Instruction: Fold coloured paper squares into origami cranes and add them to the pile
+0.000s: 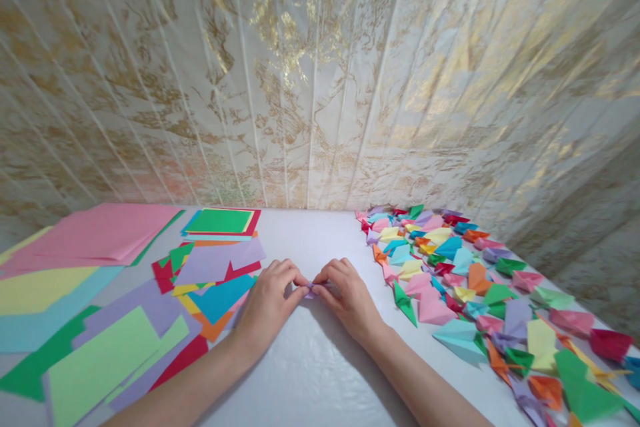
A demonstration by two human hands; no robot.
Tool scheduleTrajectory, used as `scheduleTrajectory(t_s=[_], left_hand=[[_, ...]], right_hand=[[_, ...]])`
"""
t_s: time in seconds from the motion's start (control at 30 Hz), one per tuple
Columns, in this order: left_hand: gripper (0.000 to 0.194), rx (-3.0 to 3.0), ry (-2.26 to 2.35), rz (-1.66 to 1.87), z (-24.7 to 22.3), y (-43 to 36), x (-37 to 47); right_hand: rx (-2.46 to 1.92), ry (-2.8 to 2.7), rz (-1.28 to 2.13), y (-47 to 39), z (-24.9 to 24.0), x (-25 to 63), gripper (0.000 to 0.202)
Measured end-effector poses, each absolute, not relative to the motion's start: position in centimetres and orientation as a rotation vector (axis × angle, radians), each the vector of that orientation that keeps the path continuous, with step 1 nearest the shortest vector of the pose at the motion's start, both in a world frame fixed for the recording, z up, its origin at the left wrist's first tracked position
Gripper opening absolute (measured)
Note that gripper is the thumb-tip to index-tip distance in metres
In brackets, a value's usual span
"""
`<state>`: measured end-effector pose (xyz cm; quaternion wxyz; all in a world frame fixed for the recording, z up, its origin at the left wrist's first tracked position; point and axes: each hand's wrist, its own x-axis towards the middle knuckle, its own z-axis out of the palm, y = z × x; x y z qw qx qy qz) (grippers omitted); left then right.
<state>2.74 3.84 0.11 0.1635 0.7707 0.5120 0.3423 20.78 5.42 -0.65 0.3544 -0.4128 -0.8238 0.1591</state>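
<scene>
Both my hands meet over the middle of the white table (300, 380). Between their fingertips is a small piece of folded purple paper (311, 289), mostly covered by the fingers. My left hand (274, 297) pinches its left side with thumb and forefinger. From the other side my right hand (347, 293) pinches it in the same way. The paper's exact folded shape is hidden. Close to my left hand lie loose paper pieces, among them a blue one (223, 299) and a purple one (220, 263).
Many small folded paper figures (433, 300) in mixed colours cover the table's right side. At the back left sits a stack of cut paper with green (220, 221) on top. Large pink sheets (105, 233) and light green paper (103, 363) lie left. A gold-patterned curtain (300, 80) hangs behind.
</scene>
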Motion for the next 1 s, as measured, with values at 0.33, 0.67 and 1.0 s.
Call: scheduleTrajectory(t_s=[0.33, 0.67, 1.0], left_hand=[[0.015, 2.148, 1.44, 1.024, 0.29, 3.77, 2.97], [0.015, 2.143, 1.44, 1.005, -0.01, 3.78, 2.81], [0.017, 2.189, 1.361, 1.184, -0.21, 3.99, 2.43]], right_hand=[[-1.021, -2.061, 0.539, 4.93, -0.25, 20.74, 0.012], [-0.986, -2.082, 0.511, 4.99, -0.44, 20.64, 0.014], [-1.024, -1.773, 0.614, 5.09, -0.47, 20.96, 0.012]])
